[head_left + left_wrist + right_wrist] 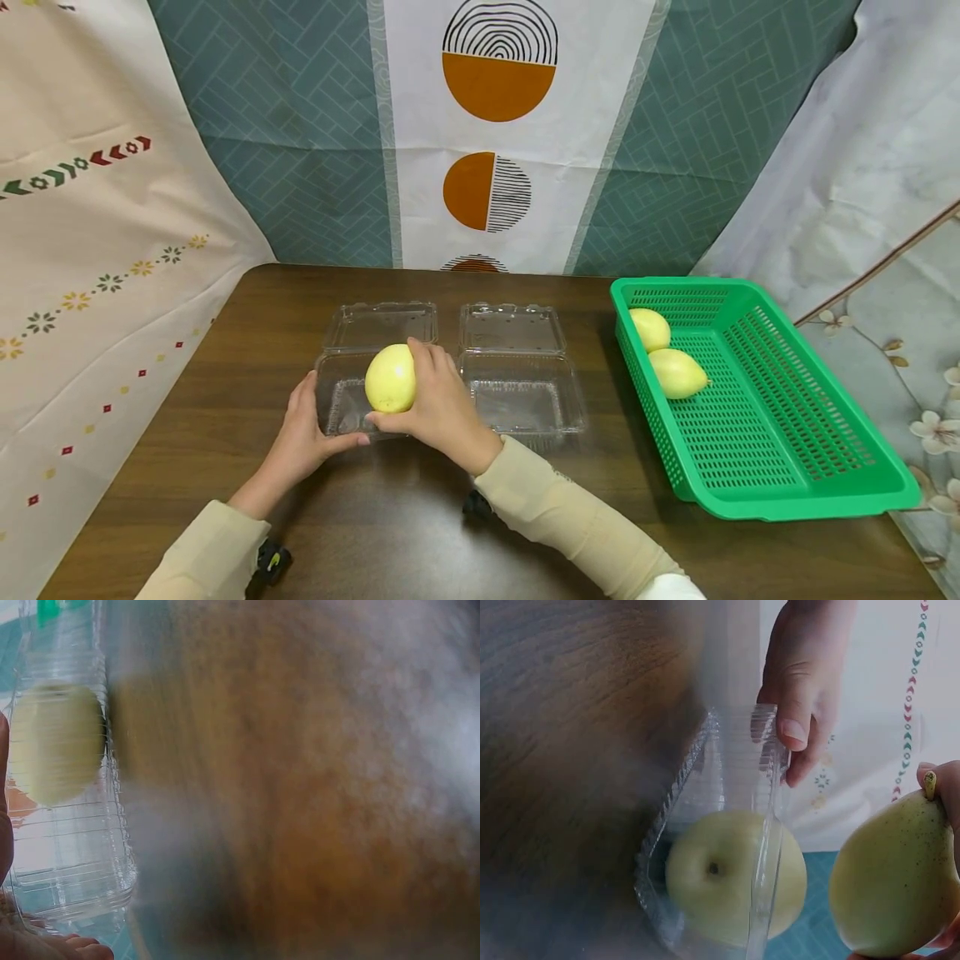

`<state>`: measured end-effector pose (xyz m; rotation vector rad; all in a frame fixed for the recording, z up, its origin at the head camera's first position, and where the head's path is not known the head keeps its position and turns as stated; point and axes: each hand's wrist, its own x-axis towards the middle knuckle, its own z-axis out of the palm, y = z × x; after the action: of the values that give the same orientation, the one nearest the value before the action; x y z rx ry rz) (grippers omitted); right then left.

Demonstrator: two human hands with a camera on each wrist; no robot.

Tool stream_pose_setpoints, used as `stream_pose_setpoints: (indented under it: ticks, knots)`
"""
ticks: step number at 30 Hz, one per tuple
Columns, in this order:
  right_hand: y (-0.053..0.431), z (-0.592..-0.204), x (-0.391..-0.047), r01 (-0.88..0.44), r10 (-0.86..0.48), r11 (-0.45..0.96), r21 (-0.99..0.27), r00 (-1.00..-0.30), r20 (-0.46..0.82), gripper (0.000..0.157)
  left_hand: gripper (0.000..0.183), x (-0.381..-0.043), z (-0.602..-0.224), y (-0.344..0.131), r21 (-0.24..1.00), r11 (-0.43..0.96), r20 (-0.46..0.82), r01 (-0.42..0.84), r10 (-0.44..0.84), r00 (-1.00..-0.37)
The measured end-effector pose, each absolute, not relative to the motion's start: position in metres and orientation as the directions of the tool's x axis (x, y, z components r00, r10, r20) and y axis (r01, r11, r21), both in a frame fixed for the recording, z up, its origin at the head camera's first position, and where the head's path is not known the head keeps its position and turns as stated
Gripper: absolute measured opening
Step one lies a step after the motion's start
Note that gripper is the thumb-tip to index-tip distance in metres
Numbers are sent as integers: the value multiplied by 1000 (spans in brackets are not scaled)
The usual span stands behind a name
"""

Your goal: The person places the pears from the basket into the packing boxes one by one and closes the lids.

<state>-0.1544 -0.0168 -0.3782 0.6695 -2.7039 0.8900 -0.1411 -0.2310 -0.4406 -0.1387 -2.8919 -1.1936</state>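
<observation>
My right hand [442, 408] grips a yellow pear [390, 379] above the left clear plastic clamshell container [341, 421], whose lid lies open toward the back. In the right wrist view the held pear [892, 881] is tilted, its short stem at the top. Another pear [705, 874] sits inside that container, seen through the wall; in the head view it cannot be made out. My left hand [303, 437] holds the container's front left corner, thumb along the front and fingers along the left side. The left wrist view shows a pear [56, 742] blurred through the plastic.
A second clamshell container [521, 396] stands open just to the right. At the table's right side is a green basket [795, 507], with two pears, one farther back [649, 329] and one nearer [677, 373], along its left wall. Patterned cloths hang behind the brown table [405, 517].
</observation>
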Motion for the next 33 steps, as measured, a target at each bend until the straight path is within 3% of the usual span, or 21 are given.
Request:
stream_pose_setpoints:
  ticks: [33]
  knots:
    - [-50, -399, -157, -572, -432, 699, -429, -816, 385, 101, 113, -141, -441, -234, 719, 686, 64, 112, 95, -993]
